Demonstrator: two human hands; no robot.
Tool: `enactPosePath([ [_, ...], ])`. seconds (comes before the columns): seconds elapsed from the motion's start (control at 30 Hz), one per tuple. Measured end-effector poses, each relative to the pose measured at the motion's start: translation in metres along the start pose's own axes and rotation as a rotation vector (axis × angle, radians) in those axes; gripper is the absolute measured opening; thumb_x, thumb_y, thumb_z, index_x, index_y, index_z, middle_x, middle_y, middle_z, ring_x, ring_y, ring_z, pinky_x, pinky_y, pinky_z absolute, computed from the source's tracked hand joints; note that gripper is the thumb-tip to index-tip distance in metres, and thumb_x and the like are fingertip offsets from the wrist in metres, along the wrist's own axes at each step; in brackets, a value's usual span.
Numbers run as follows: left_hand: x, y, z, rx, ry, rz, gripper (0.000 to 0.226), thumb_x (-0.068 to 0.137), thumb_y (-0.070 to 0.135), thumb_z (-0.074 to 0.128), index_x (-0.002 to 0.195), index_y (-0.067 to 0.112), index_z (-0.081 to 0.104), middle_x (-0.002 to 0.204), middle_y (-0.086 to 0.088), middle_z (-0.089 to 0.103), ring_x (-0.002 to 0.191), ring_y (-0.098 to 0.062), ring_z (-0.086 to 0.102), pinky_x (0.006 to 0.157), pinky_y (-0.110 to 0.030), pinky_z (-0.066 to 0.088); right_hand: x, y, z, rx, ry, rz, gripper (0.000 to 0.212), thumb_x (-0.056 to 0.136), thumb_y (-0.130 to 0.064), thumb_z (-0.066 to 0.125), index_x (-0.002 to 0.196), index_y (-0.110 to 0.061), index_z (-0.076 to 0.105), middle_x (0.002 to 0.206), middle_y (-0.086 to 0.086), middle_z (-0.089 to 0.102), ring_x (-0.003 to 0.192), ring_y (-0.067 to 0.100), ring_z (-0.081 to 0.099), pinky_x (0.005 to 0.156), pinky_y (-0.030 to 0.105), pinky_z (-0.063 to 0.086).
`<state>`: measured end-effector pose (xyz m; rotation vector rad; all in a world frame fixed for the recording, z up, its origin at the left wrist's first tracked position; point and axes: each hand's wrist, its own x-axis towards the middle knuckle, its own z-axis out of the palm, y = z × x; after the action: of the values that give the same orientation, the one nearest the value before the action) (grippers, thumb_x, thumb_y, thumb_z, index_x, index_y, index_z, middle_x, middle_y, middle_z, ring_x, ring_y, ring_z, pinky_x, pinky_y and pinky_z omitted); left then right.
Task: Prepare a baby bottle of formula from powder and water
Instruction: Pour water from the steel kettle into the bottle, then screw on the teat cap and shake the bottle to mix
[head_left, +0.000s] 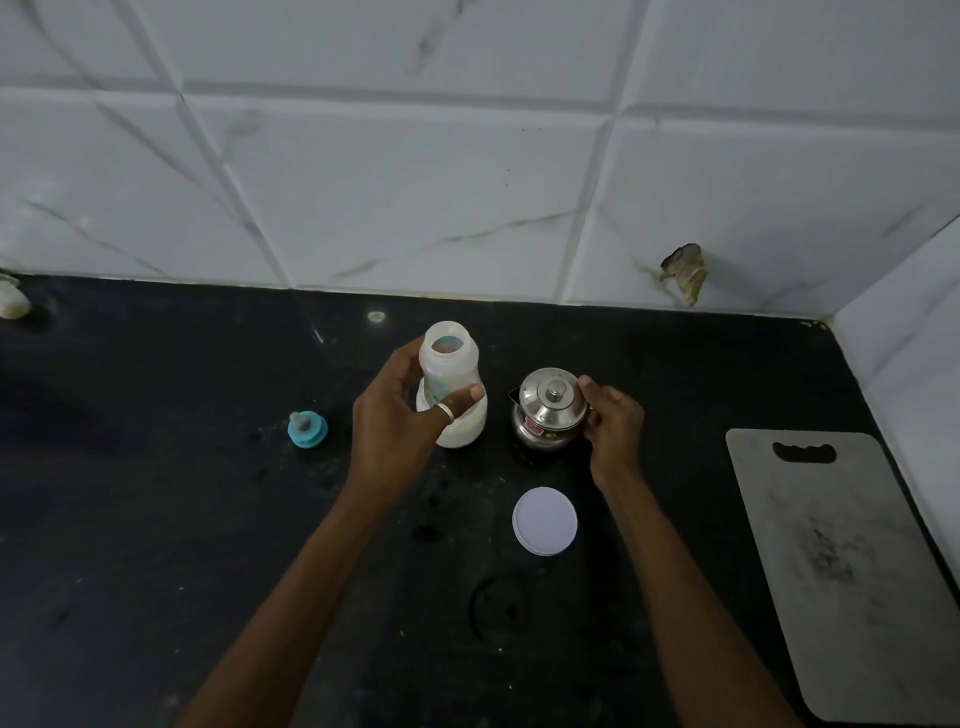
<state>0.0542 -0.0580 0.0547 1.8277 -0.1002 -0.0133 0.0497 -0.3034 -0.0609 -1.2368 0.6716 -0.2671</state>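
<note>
An open translucent baby bottle (451, 358) stands upright on the black counter (156, 519) with pale contents in its lower part. My left hand (400, 415) wraps around its middle, a ring on one finger. To its right sits a small steel pot (548, 408) with a knobbed lid and a spout toward the bottle. My right hand (613, 423) grips the pot at its right side, where the handle is hidden. The blue teat ring (307, 427) lies on the counter left of the bottle. A white round lid (544, 520) lies flat in front of the pot.
A grey cutting board (852, 571) lies at the right edge of the counter. White marble-look tiles (415, 182) form the back wall and right corner, one with a chipped hole (684, 273). A pale object (13, 299) sits at the far left by the wall.
</note>
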Motion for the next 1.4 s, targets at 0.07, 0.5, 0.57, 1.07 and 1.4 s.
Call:
enactPosePath([
  [0.07,-0.002,0.001,0.001,-0.007,-0.005,0.005,0.065,0.076,0.027,0.088,0.135,0.026,0.062,0.124,0.019,0.069,0.117,0.005,0.062,0.095,-0.011,0.048,-0.003,0.0,-0.003,0.003,-0.033,-0.019,0.033,0.089,-0.027,0.076,0.063,-0.016,0.058,0.068,0.01,0.051,0.065,0.019,0.047,0.056,0.029,0.036],
  [0.5,-0.015,0.037,-0.012,-0.115,0.006,0.033,0.06,0.076,0.023,0.089,0.129,0.032,0.064,0.121,0.018,0.072,0.116,-0.002,0.066,0.099,-0.029,0.052,-0.053,-0.054,-0.006,-0.175,-0.003,-0.234,0.026,0.097,-0.044,0.064,0.103,-0.018,0.063,0.082,0.004,0.06,0.062,0.012,0.053,0.053,0.024,0.045],
  [0.57,-0.017,0.049,-0.018,-0.096,0.023,0.047,0.058,0.075,0.025,0.09,0.124,0.04,0.064,0.117,0.023,0.072,0.112,0.001,0.067,0.097,-0.028,0.054,-0.063,-0.07,0.003,-0.183,-0.004,-0.278,0.025,0.097,-0.045,0.064,0.102,-0.019,0.063,0.084,0.006,0.06,0.063,0.013,0.055,0.053,0.024,0.045],
  [1.07,0.003,0.068,-0.104,0.05,0.027,0.128,0.07,0.07,0.041,0.091,0.133,0.032,0.062,0.117,0.023,0.071,0.111,0.004,0.065,0.094,-0.022,0.052,-0.122,-0.075,0.129,-0.294,-0.188,-0.386,0.015,0.09,-0.044,0.072,0.094,-0.03,0.067,0.086,-0.001,0.072,0.076,0.015,0.069,0.067,0.036,0.055],
  [1.4,0.034,0.028,-0.168,0.066,-0.076,0.139,0.063,0.074,0.033,0.09,0.131,0.027,0.063,0.117,0.023,0.07,0.111,0.009,0.064,0.087,-0.006,0.048,-0.154,0.014,0.224,-0.452,-0.262,-0.318,0.028,0.089,-0.034,0.076,0.113,-0.027,0.063,0.111,-0.012,0.069,0.101,0.003,0.065,0.084,0.026,0.056],
])
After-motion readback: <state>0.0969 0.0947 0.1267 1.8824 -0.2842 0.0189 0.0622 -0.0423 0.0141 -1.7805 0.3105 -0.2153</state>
